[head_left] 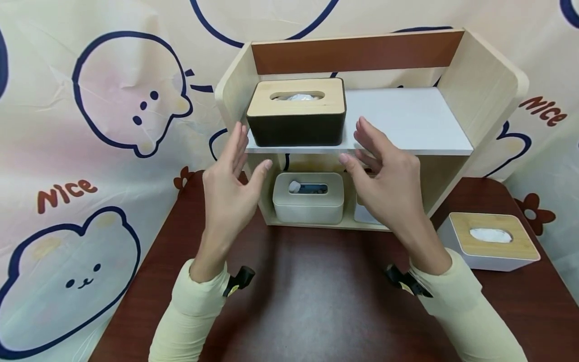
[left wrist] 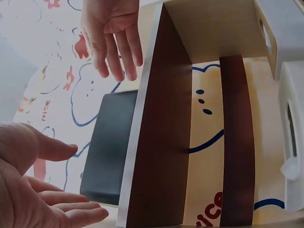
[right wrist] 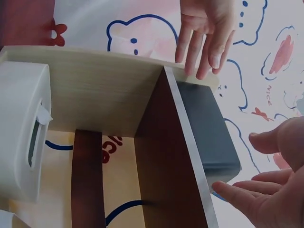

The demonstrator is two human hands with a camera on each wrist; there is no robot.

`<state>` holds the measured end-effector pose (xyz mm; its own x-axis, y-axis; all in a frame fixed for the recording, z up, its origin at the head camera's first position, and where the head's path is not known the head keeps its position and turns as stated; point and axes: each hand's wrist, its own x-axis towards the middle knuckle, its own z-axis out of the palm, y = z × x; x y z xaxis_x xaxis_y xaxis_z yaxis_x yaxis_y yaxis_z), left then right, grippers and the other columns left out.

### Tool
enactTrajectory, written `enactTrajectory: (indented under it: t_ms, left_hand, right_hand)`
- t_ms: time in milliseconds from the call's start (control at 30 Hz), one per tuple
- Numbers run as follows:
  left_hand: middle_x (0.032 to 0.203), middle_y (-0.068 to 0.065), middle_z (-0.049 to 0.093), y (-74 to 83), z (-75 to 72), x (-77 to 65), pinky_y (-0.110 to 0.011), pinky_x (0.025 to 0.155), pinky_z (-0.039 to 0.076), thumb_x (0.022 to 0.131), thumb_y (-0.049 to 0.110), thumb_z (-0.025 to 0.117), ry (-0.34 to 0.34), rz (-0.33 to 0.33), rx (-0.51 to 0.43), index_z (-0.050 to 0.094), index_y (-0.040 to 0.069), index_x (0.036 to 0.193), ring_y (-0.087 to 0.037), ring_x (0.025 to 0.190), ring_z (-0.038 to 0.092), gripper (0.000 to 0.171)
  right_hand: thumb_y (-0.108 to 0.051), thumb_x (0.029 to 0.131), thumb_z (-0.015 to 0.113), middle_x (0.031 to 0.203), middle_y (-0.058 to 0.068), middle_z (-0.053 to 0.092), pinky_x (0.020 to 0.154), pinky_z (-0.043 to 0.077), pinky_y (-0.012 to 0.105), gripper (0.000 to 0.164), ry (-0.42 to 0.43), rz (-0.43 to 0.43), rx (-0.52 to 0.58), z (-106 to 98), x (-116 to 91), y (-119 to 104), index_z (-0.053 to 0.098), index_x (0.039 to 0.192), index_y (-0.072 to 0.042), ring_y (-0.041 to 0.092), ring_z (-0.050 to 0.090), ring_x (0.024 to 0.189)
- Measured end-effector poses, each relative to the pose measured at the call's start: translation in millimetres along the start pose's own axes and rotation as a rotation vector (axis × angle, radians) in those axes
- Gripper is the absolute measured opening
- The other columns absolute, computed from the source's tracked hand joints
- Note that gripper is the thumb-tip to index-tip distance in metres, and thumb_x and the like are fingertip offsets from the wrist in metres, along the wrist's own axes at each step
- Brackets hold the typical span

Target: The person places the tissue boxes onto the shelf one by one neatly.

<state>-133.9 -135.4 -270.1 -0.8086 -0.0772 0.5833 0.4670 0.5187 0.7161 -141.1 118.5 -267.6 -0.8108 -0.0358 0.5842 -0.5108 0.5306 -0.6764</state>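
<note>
Both left hand (head_left: 231, 185) and right hand (head_left: 391, 176) are empty, fingers extended; the black box (head_left: 296, 120) lies ahead between them, long axis hand-to-hand, left nearer.

The backdrop (head_left: 131, 186) bears "NICE" (head_left: 68, 195) 2 times in the head view.

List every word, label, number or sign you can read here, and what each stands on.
"Nice": printed backdrop, left side in the head view.
"Nice": backdrop, right of the shelf unit.
"Nice": backdrop seen through the shelf unit's back in both wrist views, partly cut off.
Yellow marks on the left wrist camera and right wrist camera: too small to read.
Black tissue box: no lettering shows.
</note>
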Motion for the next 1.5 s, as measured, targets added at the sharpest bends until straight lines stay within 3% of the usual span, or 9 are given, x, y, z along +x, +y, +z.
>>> enactTrajectory:
  t_ms: [367,567,633,700,767,867,933,1233,1500]
  left_hand:
    - [0.162,-0.011,0.055,-9.7,8.8,-36.0,-0.044,0.117,0.050,0.096,0.008,0.081,-0.072,0.032,0.001,0.048,0.003,0.161,-0.022,0.149,0.056,0.073]
    - [0.162,-0.009,0.055,-21.4,16.6,-49.8,-0.048,0.116,0.051,0.097,0.015,0.082,-0.107,-0.004,0.054,0.051,0.006,0.160,-0.021,0.148,0.056,0.071]
    - [0.161,-0.009,0.056,-25.5,19.5,-54.0,-0.039,0.102,0.062,0.097,0.017,0.082,-0.120,-0.016,0.079,0.051,0.008,0.160,-0.021,0.116,0.076,0.071]
    - [0.160,-0.009,0.057,-29.6,22.6,-58.0,-0.033,0.078,0.064,0.096,0.019,0.083,-0.135,-0.030,0.099,0.052,0.009,0.160,-0.019,0.077,0.073,0.072]
    - [0.159,-0.010,0.058,-34.5,26.1,-61.8,-0.035,0.077,0.063,0.096,0.020,0.084,-0.150,-0.046,0.111,0.052,0.009,0.160,-0.020,0.076,0.073,0.072]
    - [0.160,-0.011,0.057,-40.9,31.7,-67.4,-0.041,0.103,0.061,0.096,0.021,0.083,-0.182,-0.074,0.107,0.052,0.008,0.160,-0.024,0.118,0.075,0.072]
    - [0.161,-0.013,0.056,-45.3,36.1,-71.1,-0.048,0.119,0.049,0.097,0.020,0.083,-0.204,-0.084,0.104,0.052,0.006,0.159,-0.023,0.147,0.055,0.071]
    - [0.160,-0.016,0.057,-58.7,58.9,-88.9,-0.051,0.118,0.050,0.096,0.020,0.083,-0.271,-0.106,0.086,0.052,0.004,0.158,-0.028,0.148,0.055,0.071]
    - [0.157,-0.020,0.058,-61.2,80.4,-99.1,-0.051,0.117,0.051,0.096,0.020,0.083,-0.330,-0.126,0.055,0.053,-0.002,0.155,-0.030,0.136,0.065,0.070]
  right_hand:
    - [-0.011,0.097,0.081,0.148,0.013,0.067,0.100,0.054,0.015,0.060,-0.008,-0.041,0.012,1,-38,15,0.059,0.153,-0.003,0.027,0.074,0.125]
    - [-0.014,0.097,0.082,0.151,0.010,0.065,0.105,0.059,0.044,0.060,-0.021,-0.021,-0.040,6,-54,29,0.061,0.153,-0.008,0.031,0.071,0.130]
    - [-0.015,0.096,0.082,0.151,0.011,0.065,0.106,0.057,0.053,0.060,-0.025,-0.013,-0.058,8,-60,34,0.062,0.152,-0.008,0.032,0.069,0.132]
    - [-0.016,0.096,0.083,0.152,0.011,0.065,0.106,0.057,0.056,0.060,-0.033,-0.005,-0.073,11,-65,40,0.062,0.152,-0.007,0.032,0.066,0.136]
    - [-0.017,0.096,0.083,0.153,0.013,0.064,0.105,0.058,0.054,0.060,-0.044,0.001,-0.079,13,-71,45,0.062,0.151,-0.006,0.032,0.065,0.137]
    - [-0.017,0.096,0.083,0.152,0.015,0.064,0.101,0.060,0.053,0.060,-0.065,0.008,-0.087,16,-78,52,0.062,0.150,-0.002,0.035,0.067,0.134]
    - [-0.017,0.096,0.082,0.152,0.017,0.064,0.101,0.060,0.055,0.060,-0.085,0.022,-0.091,17,-83,57,0.061,0.150,-0.001,0.037,0.068,0.132]
    - [-0.021,0.099,0.079,0.153,0.020,0.062,0.109,0.053,0.063,0.059,-0.137,0.167,-0.127,19,-107,84,0.060,0.151,-0.002,0.041,0.064,0.137]
    - [-0.028,0.100,0.078,0.153,0.016,0.064,0.093,0.058,0.061,0.059,-0.124,0.223,-0.174,11,-123,104,0.061,0.151,-0.004,0.042,0.072,0.119]
